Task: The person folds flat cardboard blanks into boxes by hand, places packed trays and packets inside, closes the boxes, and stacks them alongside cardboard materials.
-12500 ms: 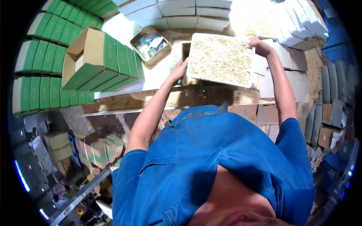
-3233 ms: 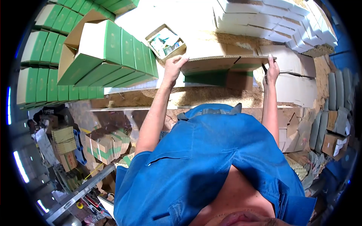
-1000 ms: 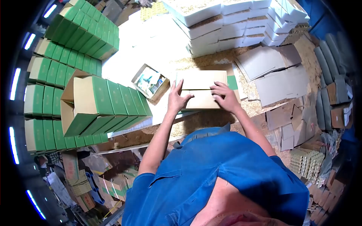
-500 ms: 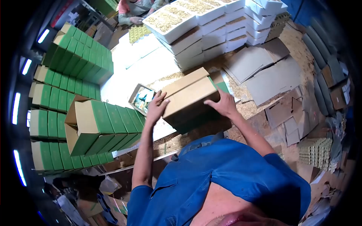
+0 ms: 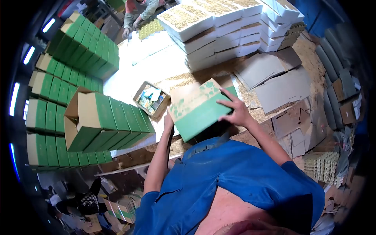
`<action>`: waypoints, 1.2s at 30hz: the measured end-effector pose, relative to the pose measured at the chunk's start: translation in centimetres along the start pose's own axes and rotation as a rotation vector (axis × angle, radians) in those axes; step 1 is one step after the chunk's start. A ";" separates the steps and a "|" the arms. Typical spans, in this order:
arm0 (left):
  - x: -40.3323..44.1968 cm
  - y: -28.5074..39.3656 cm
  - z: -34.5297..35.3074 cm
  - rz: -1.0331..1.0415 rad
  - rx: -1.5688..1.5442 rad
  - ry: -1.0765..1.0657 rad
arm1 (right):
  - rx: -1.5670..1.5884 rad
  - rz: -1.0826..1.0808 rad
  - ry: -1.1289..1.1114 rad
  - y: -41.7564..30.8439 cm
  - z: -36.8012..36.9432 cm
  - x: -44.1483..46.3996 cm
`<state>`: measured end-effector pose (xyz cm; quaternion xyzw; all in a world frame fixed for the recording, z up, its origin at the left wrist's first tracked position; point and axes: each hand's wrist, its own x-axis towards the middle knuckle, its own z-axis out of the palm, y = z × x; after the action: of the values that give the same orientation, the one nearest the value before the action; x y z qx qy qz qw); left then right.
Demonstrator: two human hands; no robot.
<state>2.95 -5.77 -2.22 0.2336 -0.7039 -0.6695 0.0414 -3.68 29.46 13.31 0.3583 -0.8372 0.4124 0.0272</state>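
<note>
While the right hand (image 5: 237, 112), fingers spread, and the left hand (image 5: 169, 121), partly hidden, grip the tilted carton (image 5: 201, 112) between them at the counter (image 5: 126, 72), this handling step seemingly calls next for even support.

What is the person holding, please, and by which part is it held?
A green-and-tan box: the left grip at its left end, the right grip at its right end.

Head view (wide), forward-down.

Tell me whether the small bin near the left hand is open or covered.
Open: no lid lies over the small bin, and white and blue items show inside.
</note>
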 end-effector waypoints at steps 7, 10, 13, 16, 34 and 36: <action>5.7 -4.3 2.6 -0.222 -0.063 -0.199 | -0.263 0.375 -0.091 4.2 2.0 11.1; 2.0 0.0 3.3 -0.507 -0.101 -0.254 | -0.324 0.510 -0.289 9.3 5.9 11.7; 0.3 0.4 3.7 -0.320 -0.237 -0.302 | -0.351 0.457 -0.250 10.2 6.2 13.1; 0.6 -1.8 4.6 -0.049 -0.095 -0.303 | -0.381 0.560 -0.390 10.1 6.7 13.3; 0.3 -2.3 5.5 0.058 0.013 -0.180 | -0.681 -0.470 0.312 3.8 -4.0 33.6; 0.5 -1.9 5.4 0.062 0.017 -0.191 | -0.633 -0.461 0.137 3.7 -4.7 34.0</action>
<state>1.04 -0.91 -4.72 0.1474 -0.7173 -0.6810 -0.0071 -32.38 14.71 25.50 0.4825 -0.8168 0.1400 0.2838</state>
